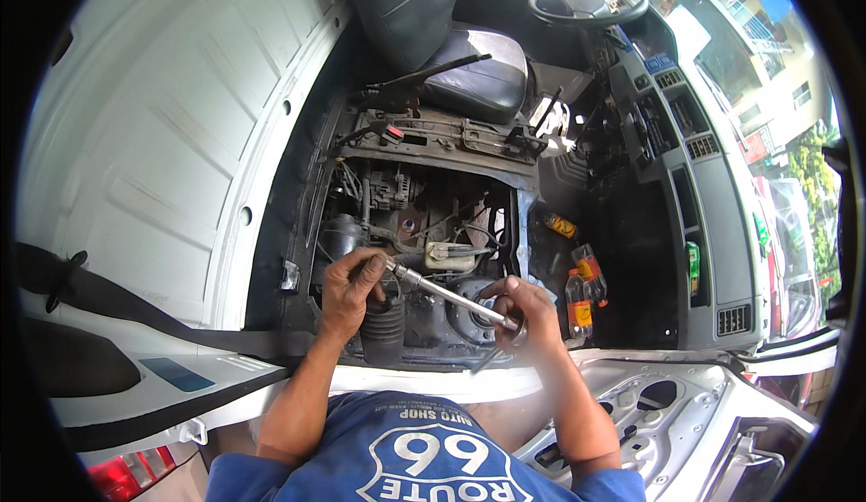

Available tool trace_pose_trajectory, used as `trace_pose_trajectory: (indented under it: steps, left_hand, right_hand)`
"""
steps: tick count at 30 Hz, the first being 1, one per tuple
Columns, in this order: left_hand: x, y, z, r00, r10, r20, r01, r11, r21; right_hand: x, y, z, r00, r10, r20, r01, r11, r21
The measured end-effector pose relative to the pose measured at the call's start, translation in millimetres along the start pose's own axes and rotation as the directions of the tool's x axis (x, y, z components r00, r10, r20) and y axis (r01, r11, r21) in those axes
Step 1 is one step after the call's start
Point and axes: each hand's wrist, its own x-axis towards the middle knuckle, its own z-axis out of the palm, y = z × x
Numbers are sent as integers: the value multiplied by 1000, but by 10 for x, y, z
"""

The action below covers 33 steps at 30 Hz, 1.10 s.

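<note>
My left hand (352, 290) grips one end of a long silver socket extension bar (448, 293), thumb and fingers closed near a socket at its tip. My right hand (532, 322) holds the other end, fingers curled round it; a darker rod points down from this hand toward the sill. The bar crosses over an open engine bay in the vehicle's cab floor, where I see a ribbed black hose (382, 335), a pale reservoir (448, 256), a metal cylinder (344, 233) and an alternator (390, 193).
A black seat (478, 69) stands beyond the bay, a steering wheel (577, 18) at top right. Several bottles (578, 308) lie in the right footwell (631, 267) below the dashboard (678, 177). A white body panel (153, 141) is at left, an open door (667, 448) at lower right.
</note>
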Motion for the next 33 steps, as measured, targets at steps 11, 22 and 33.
trace_pose_trajectory:
  steps: [11,22,33]
  left_hand:
    - [239,397,256,998,65,-2,-63,963,260]
    - [160,561,395,975,-115,-187,189,877,442]
    - [180,398,167,993,-22,-113,59,942,331]
  right_hand:
    - [99,84,-218,837,-534,123,526,722,-449]
    - [215,76,-284,354,-735,578,749,-148,-646]
    - [252,80,-121,687,-639,346,690,424,-586]
